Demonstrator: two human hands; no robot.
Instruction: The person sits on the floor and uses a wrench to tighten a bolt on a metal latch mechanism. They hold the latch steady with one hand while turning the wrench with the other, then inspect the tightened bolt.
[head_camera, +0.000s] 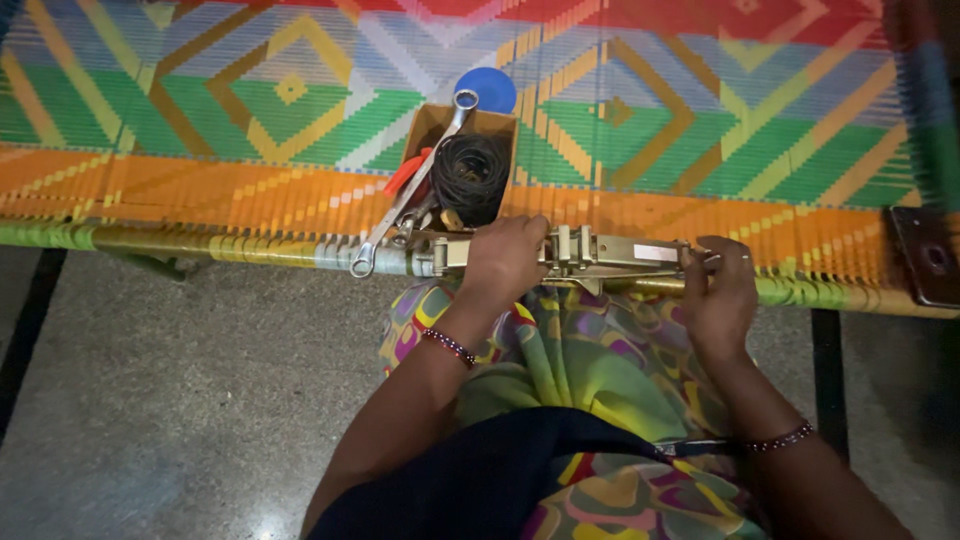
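On the near edge of the woven cot (200, 190), the long metal assembly (590, 252) is clamped by 2 hands, left hand (505, 258) curled over its middle, right hand (720, 295) pinching its right end, so a slip could tip it off or knock the spanner (410, 190) from the box (470, 165).

Was dull brass-toned metal assy (600, 255); shiny steel spanner (415, 190) in matt cardboard box (432, 125); glossy woven plastic cot surface (200, 110); speckled polished stone floor (180, 400).
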